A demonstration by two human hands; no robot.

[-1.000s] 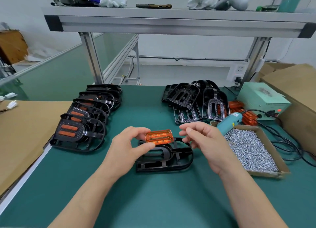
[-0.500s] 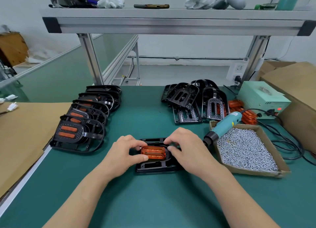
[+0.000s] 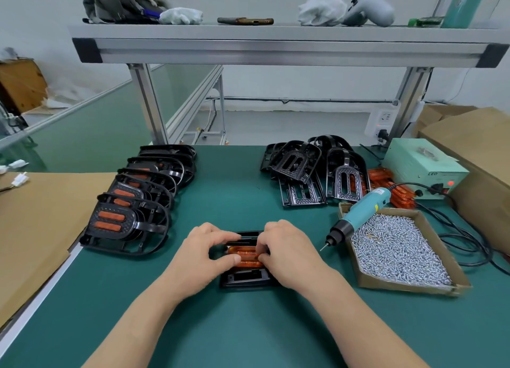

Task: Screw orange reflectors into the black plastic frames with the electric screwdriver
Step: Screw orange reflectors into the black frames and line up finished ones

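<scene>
Across the near middle of the green worktop (image 3: 248,326) the work sits between two stocks of parts. At far left runs an overlapping row of finished frames (image 3: 132,213), their orange inserts showing. At right a cardboard tray (image 3: 408,286) holds a heap of silver screws (image 3: 394,249). At far right is a pile of empty frames (image 3: 311,169). The teal electric screwdriver (image 3: 361,215) lies across the tray's far-left corner, bit pointing near-left, with no hand on it. One black plastic frame (image 3: 245,278) lies flat on the worktop under both hands. The left hand (image 3: 201,254) and right hand (image 3: 287,251) have curled fingers, and each pinches an end of the orange reflector (image 3: 245,253), which lies in the frame's middle.
</scene>
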